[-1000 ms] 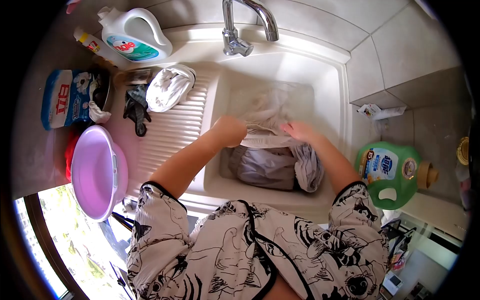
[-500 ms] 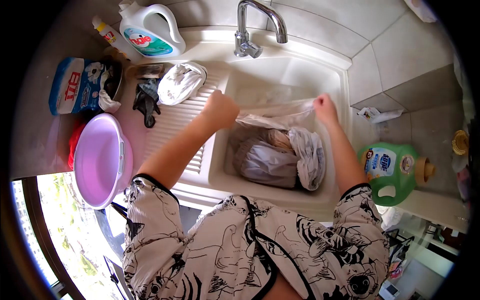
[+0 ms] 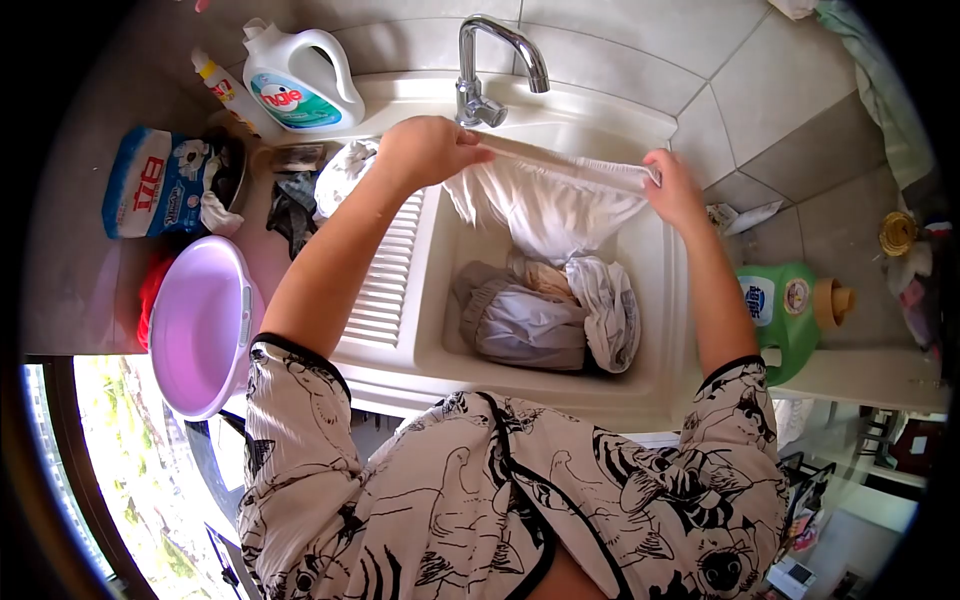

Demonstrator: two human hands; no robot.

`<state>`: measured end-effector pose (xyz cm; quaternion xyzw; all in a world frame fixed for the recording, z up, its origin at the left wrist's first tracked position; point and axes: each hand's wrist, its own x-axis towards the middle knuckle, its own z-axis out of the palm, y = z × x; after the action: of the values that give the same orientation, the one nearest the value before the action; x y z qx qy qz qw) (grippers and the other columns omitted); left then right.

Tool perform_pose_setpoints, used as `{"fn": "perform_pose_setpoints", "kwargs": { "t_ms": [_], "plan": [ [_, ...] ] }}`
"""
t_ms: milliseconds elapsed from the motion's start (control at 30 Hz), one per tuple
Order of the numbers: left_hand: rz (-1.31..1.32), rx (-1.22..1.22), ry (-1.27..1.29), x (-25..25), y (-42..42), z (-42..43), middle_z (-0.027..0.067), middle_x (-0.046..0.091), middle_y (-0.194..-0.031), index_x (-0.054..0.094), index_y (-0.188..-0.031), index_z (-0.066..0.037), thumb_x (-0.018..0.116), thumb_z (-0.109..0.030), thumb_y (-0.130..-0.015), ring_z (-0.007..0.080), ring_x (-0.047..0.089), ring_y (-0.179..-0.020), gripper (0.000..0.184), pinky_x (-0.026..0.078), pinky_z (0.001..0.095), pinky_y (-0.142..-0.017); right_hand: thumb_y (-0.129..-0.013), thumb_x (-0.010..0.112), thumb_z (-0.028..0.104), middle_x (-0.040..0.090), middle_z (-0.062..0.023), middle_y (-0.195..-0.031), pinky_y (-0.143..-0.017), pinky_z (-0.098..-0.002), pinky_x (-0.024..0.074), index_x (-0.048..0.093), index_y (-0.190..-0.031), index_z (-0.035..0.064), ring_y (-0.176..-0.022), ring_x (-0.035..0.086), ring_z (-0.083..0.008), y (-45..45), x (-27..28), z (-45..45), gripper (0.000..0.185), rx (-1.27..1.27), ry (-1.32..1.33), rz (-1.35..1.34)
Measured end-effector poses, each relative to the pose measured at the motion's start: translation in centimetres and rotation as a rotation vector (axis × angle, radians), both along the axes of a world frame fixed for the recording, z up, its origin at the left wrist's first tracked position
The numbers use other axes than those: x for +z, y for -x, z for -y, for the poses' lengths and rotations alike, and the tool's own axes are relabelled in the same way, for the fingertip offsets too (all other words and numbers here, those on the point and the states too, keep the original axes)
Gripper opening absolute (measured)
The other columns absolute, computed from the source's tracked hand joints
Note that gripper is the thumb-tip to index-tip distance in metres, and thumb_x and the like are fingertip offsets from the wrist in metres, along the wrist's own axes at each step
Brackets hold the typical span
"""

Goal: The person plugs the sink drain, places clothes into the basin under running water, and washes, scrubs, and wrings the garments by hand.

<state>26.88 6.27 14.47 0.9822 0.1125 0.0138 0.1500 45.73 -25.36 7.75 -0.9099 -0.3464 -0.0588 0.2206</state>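
Note:
A white wet garment (image 3: 560, 205) with a gathered waistband hangs stretched over the sink (image 3: 655, 300). My left hand (image 3: 430, 152) grips one end of the band, near the faucet's base. The other end is pinched in my right hand (image 3: 676, 188), above the sink's right side. Below the garment, in the basin, lie a grey bundled cloth (image 3: 525, 322), a light patterned cloth (image 3: 606, 312) and a beige piece (image 3: 548, 280) between them.
A chrome faucet (image 3: 500, 55) rises behind the sink. On the left are a white detergent bottle (image 3: 300, 85), a white cloth (image 3: 342, 175), dark cloths (image 3: 292, 212), a blue packet (image 3: 155, 185) and a purple basin (image 3: 200, 325). A green detergent jug (image 3: 785, 310) stands right.
Both hands have risen from the basin and moved toward the faucet, lifting the white garment and spreading its waistband. The grey and patterned cloths stay in the sink.

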Motion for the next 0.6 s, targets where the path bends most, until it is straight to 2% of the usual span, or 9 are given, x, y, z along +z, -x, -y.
{"fn": "perform_pose_setpoints", "kwargs": {
  "t_ms": [67,133,167,267,367,400,433,533,600],
  "plan": [
    [-0.05,0.081,0.057,1.3,-0.1,0.5,0.0099,0.067,-0.074,0.071,-0.092,-0.014,0.058,-0.051,-0.08,0.0257,0.064,-0.073,0.041,0.048,0.0356,-0.07,-0.082,0.059,0.01,0.059,-0.0085,-0.099,-0.076,-0.0342,0.0485,0.054,-0.102,0.0095,-0.091,0.059,-0.0195,-1.1,0.2,0.0,0.021,-0.043,0.067,0.098],
    [0.113,0.12,0.182,-0.2,-0.7,0.2,0.0085,0.066,-0.071,0.07,-0.091,-0.011,0.058,-0.047,-0.082,0.0242,0.064,-0.068,0.038,0.048,0.0358,-0.068,-0.084,0.052,0.008,0.06,-0.0079,-0.096,-0.072,-0.0322,0.0491,0.056,-0.103,0.0091,-0.086,0.059,-0.0174,-0.8,1.4,-0.4,0.02,-0.205,-0.338,-0.613],
    [0.161,0.096,0.136,-1.3,-0.9,0.3,0.0072,0.067,-0.072,0.07,-0.092,-0.011,0.057,-0.04,-0.085,0.0234,0.065,-0.068,0.033,0.048,0.0363,-0.067,-0.084,0.052,0.008,0.06,-0.0079,-0.096,-0.072,-0.0322,0.0491,0.056,-0.103,0.0091,-0.086,0.059,-0.0174,-0.3,1.7,-0.8,0.02,-0.207,-0.339,-0.613],
    [0.224,0.067,0.119,-5.7,-1.7,0.0,0.0088,0.067,-0.076,0.07,-0.092,-0.013,0.057,-0.035,-0.084,0.0244,0.065,-0.072,0.026,0.049,0.0368,-0.068,-0.084,0.047,0.005,0.06,-0.0077,-0.091,-0.07,-0.0298,0.0484,0.058,-0.104,0.0084,-0.083,0.059,-0.0152,1.3,2.4,-2.5,0.022,-0.161,-0.813,-0.961],
    [-0.066,-0.016,-0.006,-7.8,-0.9,0.5,0.0137,0.067,-0.083,0.07,-0.09,-0.017,0.061,-0.028,-0.079,0.0263,0.066,-0.077,0.017,0.05,0.0367,-0.069,-0.083,0.048,0.004,0.059,-0.0067,-0.091,-0.07,-0.0277,0.0474,0.057,-0.106,0.0078,-0.084,0.058,-0.0149,1.1,2.2,-3.2,0.025,-0.019,-0.741,-0.94],
    [-0.22,-0.055,-0.012,-8.1,-0.7,0.7,0.0156,0.067,-0.085,0.07,-0.088,-0.019,0.062,-0.026,-0.077,0.0274,0.065,-0.079,0.015,0.05,0.0364,-0.069,-0.081,0.05,0.005,0.059,-0.0071,-0.091,-0.07,-0.0277,0.0473,0.057,-0.107,0.0078,-0.083,0.058,-0.016,1.0,2.4,-3.4,0.027,0.061,-0.462,-0.781],
    [-0.221,-0.055,-0.011,-8.3,-0.5,0.7,0.0156,0.067,-0.085,0.07,-0.088,-0.019,0.062,-0.026,-0.077,0.0274,0.065,-0.079,0.015,0.05,0.0364,-0.069,-0.08,0.053,0.006,0.059,-0.0075,-0.091,-0.071,-0.0277,0.0472,0.057,-0.109,0.0077,-0.083,0.058,-0.017,0.9,2.5,-3.5,0.029,0.138,-0.185,-0.614],
    [-0.204,0.077,0.168,-9.3,-0.3,-0.3,0.0141,0.067,-0.084,0.07,-0.087,-0.013,0.063,-0.024,-0.075,0.0236,0.065,-0.077,0.018,0.049,0.0345,-0.068,-0.075,0.063,0.012,0.061,-0.0105,-0.096,-0.075,-0.0291,0.0473,0.057,-0.111,0.0079,-0.087,0.06,-0.0212,3.1,3.8,-3.3,0.036,0.16,0.146,-0.525],
    [0.082,0.314,0.532,-11.0,-1.5,-3.0,0.0099,0.068,-0.084,0.07,-0.091,-0.01,0.063,-0.027,-0.072,0.0215,0.064,-0.08,0.026,0.048,0.0323,-0.072,-0.07,0.072,0.018,0.061,-0.0132,-0.104,-0.08,-0.0319,0.0468,0.057,-0.113,0.0092,-0.094,0.06,-0.0236,2.5,1.9,-2.2,0.046,0.199,0.166,-0.496]
  ]
}}
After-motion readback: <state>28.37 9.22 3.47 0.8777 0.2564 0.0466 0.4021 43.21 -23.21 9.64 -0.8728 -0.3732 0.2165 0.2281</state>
